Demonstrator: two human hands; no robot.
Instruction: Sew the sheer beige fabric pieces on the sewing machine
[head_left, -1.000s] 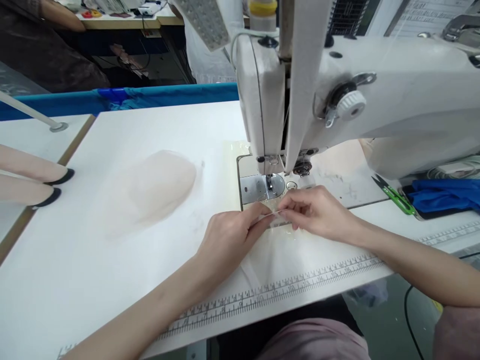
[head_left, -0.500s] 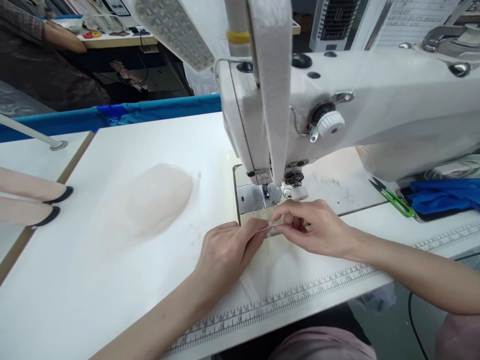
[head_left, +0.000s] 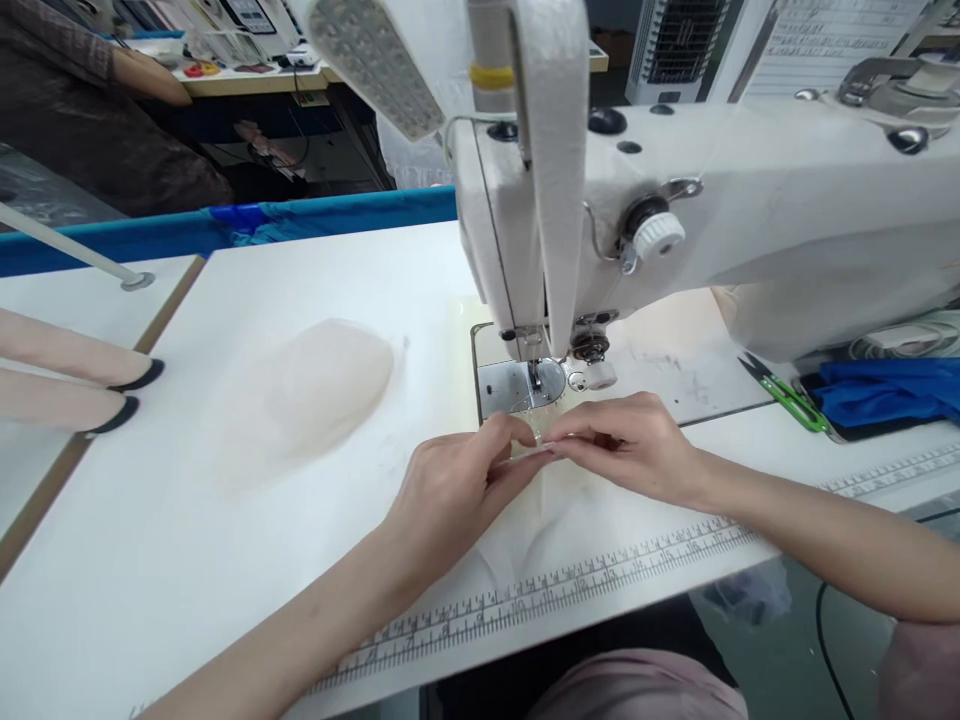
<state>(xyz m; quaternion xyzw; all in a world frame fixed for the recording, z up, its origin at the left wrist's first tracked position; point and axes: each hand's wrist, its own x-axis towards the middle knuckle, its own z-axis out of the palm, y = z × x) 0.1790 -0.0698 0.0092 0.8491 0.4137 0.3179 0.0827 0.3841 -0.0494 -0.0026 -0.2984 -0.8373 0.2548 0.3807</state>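
My left hand [head_left: 450,485] and my right hand [head_left: 637,445] meet just in front of the sewing machine's [head_left: 491,230] presser foot [head_left: 535,375]. Between their fingertips they pinch the folded edge of a thin, sheer whitish fabric [head_left: 521,535], which drapes faintly over the table below. Both hands are closed on it, the left thumb bent over the edge and the right thumb and forefinger pressed together. Fine thread runs from the needle area towards the fingers. The metal needle plate [head_left: 502,388] lies just beyond the hands.
A sheer beige piece [head_left: 337,385] lies left of the machine. Two beige tubes with black ends [head_left: 75,345] jut in at the left, near a white rod [head_left: 67,245]. Green-handled scissors [head_left: 795,400] and blue cloth [head_left: 892,390] lie right. A printed ruler [head_left: 600,585] lines the front edge. Another person [head_left: 90,110] is behind.
The left thumb has lifted and bent, and the left forefinger has stretched towards the right hand along the fabric edge. The right fingers have flattened together. The view has shifted slightly.
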